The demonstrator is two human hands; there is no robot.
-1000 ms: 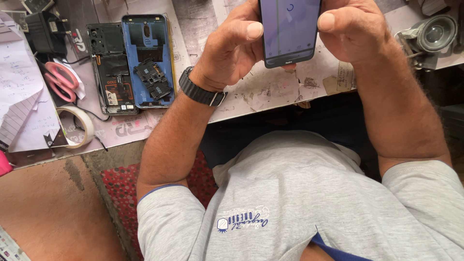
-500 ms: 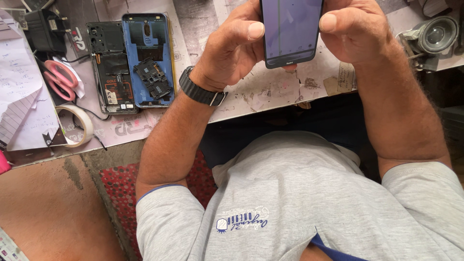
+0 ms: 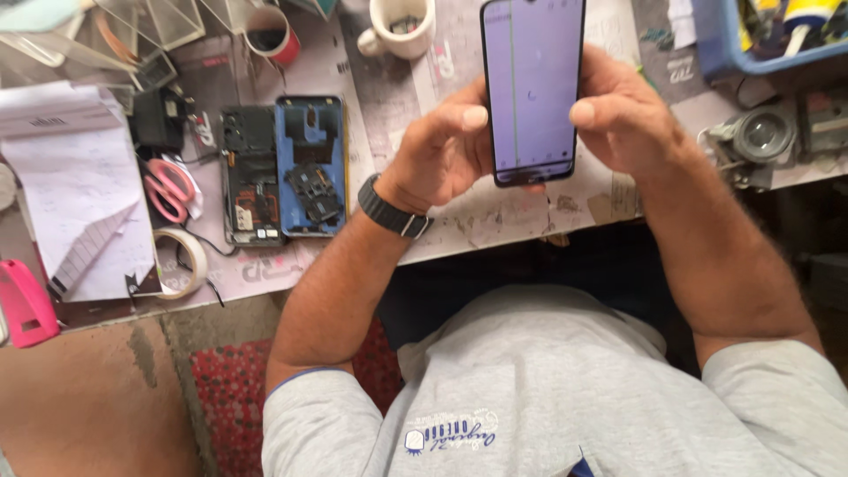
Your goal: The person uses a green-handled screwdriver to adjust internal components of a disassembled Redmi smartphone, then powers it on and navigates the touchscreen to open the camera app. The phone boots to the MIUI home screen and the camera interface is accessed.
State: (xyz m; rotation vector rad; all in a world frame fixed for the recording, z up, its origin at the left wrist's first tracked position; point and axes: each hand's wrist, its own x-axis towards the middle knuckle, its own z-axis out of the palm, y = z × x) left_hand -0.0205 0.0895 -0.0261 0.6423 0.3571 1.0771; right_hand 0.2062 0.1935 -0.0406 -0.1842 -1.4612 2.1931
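Observation:
A black smartphone [image 3: 533,88] with a lit pale purple screen is held upright above the workbench between both my hands. My left hand [image 3: 442,150] grips its left edge, thumb resting on the screen's side; a dark watch [image 3: 393,212] is on that wrist. My right hand [image 3: 623,115] clasps the right edge, its thumb at the screen's lower right. A thin vertical line shows on the left part of the display.
On the paper-covered bench [image 3: 486,221] lie an opened phone body [image 3: 252,177] and a blue back cover [image 3: 311,166], pink scissors [image 3: 168,190], a tape roll [image 3: 181,263], a notepad [image 3: 75,203], a white mug [image 3: 402,26], a red cup [image 3: 269,31] and a blue tray [image 3: 751,35].
The view has shifted so the phone and hands sit lower in frame and more of the bench's far side shows. Both hands keep the same hold on the phone.

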